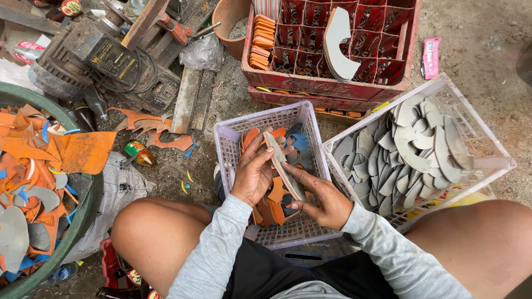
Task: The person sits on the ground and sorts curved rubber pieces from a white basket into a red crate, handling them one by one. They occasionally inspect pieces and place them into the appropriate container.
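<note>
Both hands hold a long sole-shaped strip [284,166], grey on one face and orange on its edge, above a small lilac plastic basket [230,145]. My left hand [253,170] grips its upper part with fingers curled around it. My right hand [322,200] pinches its lower end between thumb and fingers. Orange, blue and grey cut pieces [275,194] lie in the basket under the hands. My bare knees flank the basket.
A larger white basket [477,123] of grey curved offcuts stands to the right. A red crate [327,87] behind holds orange stacks and a grey sole. A green tub [88,210] of orange scraps sits left. Tools, bottles and a motor clutter the far left.
</note>
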`<action>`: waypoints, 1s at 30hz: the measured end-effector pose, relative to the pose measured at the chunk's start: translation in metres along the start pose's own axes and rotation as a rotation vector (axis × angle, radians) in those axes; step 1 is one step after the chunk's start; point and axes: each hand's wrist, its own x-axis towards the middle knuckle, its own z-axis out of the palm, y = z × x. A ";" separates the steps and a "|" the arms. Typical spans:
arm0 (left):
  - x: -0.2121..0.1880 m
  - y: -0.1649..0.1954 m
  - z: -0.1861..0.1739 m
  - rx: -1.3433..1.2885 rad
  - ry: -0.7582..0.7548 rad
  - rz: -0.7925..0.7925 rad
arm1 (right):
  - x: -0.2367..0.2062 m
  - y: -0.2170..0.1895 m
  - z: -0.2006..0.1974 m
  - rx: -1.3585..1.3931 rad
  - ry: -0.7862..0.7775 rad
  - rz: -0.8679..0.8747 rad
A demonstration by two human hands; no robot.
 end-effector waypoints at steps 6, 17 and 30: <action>0.004 -0.007 0.005 0.005 -0.048 0.000 | 0.000 -0.003 -0.008 0.045 0.022 0.059; 0.019 0.014 0.011 0.361 0.008 -0.055 | 0.066 -0.008 -0.120 -0.699 0.563 0.024; 0.026 0.000 -0.004 0.476 -0.032 -0.101 | 0.151 0.050 -0.167 -1.110 0.526 0.287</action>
